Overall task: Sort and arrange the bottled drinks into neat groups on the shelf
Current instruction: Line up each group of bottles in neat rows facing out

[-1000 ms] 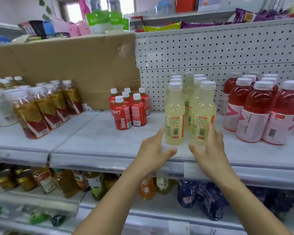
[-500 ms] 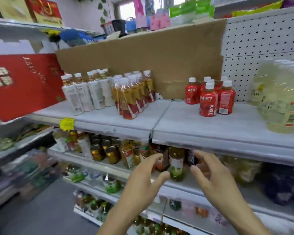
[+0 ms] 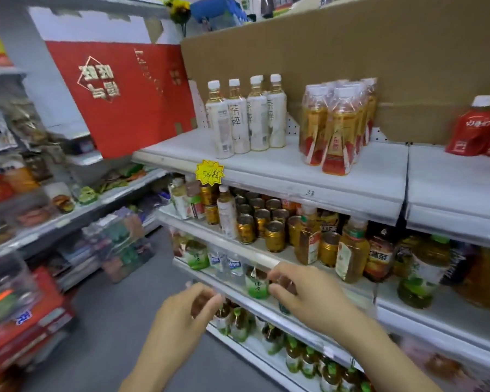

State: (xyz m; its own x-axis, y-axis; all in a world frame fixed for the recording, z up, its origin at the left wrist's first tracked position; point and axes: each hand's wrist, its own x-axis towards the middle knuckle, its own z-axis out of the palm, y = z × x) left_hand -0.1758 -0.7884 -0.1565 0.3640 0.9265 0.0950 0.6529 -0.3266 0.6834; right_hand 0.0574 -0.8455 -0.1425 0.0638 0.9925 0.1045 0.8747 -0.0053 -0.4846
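On the white top shelf (image 3: pixel 280 176) stand several white-labelled tea bottles (image 3: pixel 244 120) at the left, a shrink-wrapped pack of amber tea bottles (image 3: pixel 337 125) in the middle, and red juice bottles (image 3: pixel 475 128) at the right edge. My left hand (image 3: pixel 184 312) and my right hand (image 3: pixel 303 292) hover low in front of the lower shelves, fingers apart and loosely curled, holding nothing. Both hands are well below the top shelf and touch no bottle.
A brown cardboard sheet (image 3: pixel 351 58) backs the top shelf, and a red gift box (image 3: pixel 125 94) leans at its left end. Lower shelves hold gold cans (image 3: pixel 266 222), mixed bottles (image 3: pixel 351 250) and green-labelled bottles (image 3: pixel 256 284). A yellow price tag (image 3: pixel 209 172) hangs on the shelf edge. Grey aisle floor lies to the left.
My view has swung left along the shelf, away from the pale yellow bottles. Both hands have left those bottles and dropped down in front of the lower shelves.
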